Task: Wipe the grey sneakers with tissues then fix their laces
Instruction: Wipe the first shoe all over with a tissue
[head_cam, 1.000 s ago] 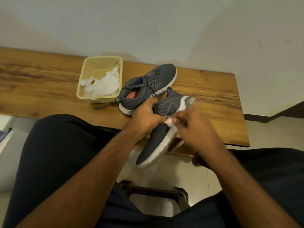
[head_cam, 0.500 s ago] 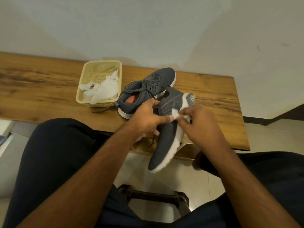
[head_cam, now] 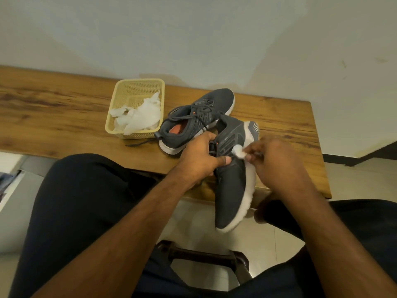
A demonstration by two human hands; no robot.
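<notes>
The left hand (head_cam: 199, 160) grips a grey sneaker (head_cam: 233, 175) around its laced middle, thumb lying across the upper, toe pointing down toward the floor. The right hand (head_cam: 277, 162) pinches a small wad of tissue (head_cam: 238, 151) against the shoe's side near the white sole. The second grey sneaker (head_cam: 193, 121) rests on the wooden table (head_cam: 64, 117), laces loose. Just beside its heel stands a yellow basket (head_cam: 137, 91) holding crumpled white tissues (head_cam: 139, 117)

Bare wood is lying open along the long wooden table (head_cam: 53, 117) at left; the yellow plastic basket (head_cam: 137, 88) and laced grey sneaker (head_cam: 219, 100) are crowding the middle.
</notes>
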